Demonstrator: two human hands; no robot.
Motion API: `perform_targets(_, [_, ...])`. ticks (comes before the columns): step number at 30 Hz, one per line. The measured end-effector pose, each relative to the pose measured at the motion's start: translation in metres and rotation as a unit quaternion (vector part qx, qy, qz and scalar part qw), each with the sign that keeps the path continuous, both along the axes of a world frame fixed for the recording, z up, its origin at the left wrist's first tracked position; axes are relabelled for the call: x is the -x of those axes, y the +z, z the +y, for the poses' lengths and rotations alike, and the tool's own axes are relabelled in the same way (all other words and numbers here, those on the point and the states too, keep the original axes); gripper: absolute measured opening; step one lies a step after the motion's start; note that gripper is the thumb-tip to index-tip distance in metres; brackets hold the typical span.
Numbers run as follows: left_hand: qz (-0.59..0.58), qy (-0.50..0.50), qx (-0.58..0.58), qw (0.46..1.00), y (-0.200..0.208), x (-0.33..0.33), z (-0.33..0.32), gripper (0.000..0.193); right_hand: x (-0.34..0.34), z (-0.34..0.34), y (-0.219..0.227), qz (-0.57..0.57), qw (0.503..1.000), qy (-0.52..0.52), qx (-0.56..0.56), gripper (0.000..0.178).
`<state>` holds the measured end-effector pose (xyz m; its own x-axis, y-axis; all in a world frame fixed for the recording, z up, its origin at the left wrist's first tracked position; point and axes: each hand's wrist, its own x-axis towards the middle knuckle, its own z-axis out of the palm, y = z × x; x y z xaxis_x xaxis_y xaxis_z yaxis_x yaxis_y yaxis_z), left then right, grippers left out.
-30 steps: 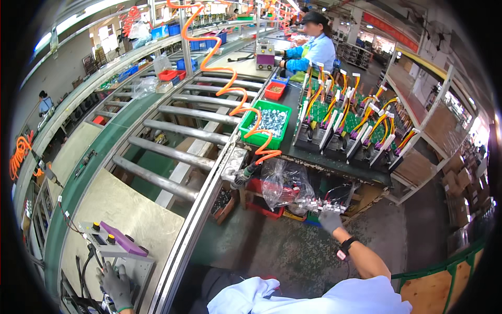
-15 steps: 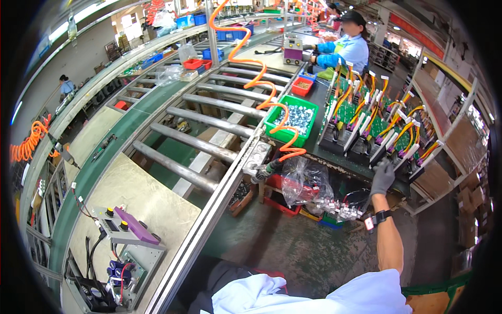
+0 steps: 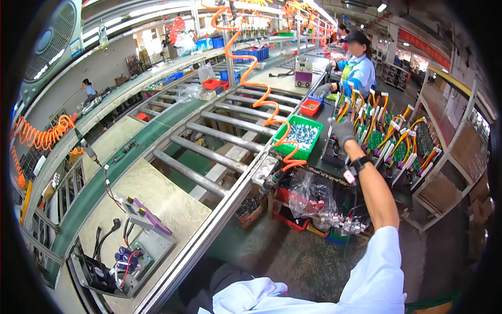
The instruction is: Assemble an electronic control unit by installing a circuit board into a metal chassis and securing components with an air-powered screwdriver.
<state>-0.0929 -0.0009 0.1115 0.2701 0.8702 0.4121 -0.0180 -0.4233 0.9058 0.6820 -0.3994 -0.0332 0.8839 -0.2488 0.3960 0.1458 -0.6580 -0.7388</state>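
My right hand, in a grey glove, reaches out to the near left end of a row of green circuit boards with yellow wires and white connectors. Its fingers are small and partly lost against the boards, so whether they grip one I cannot make out. Just left of the hand sits a green bin full of small metal parts. My left hand is out of sight. On the bench at lower left stands an opened device with a purple-edged panel, a fan and blue capacitors.
Metal rollers run across the line beside the bench plate. An orange coiled hose hangs down to a power driver. A co-worker stands beyond the boards. A shelf rack is at right; bagged cables lie below.
My right hand has moved from the near right end of the board row to its left end, by the green bin. The view has tilted up a little.
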Motion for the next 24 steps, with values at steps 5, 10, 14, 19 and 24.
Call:
perform_targets(5, [0.031,-0.335,-0.002,0.942,0.005,-0.057,-0.057,0.031,-0.035,0.03,-0.022,-0.04,0.998,-0.008,-0.052,0.065])
perform_targets(10, [0.009,-0.336,-0.076,0.939,0.013,-0.089,-0.093,0.038,-0.075,0.039,-0.031,-0.088,0.992,-0.015,-0.09,0.054])
perform_targets(14, [0.014,-0.262,-0.081,0.962,0.0,-0.084,-0.078,0.04,-0.093,0.044,-0.037,-0.143,0.983,-0.085,-0.074,0.061])
perform_targets(19, [0.041,-0.153,0.02,0.987,-0.022,-0.06,-0.066,0.025,-0.093,0.034,-0.011,-0.186,0.972,-0.115,-0.089,0.064])
perform_targets(24, [0.073,-0.16,0.033,0.984,-0.027,-0.06,-0.058,0.022,-0.087,0.024,0.041,-0.158,0.97,-0.145,-0.114,0.065])
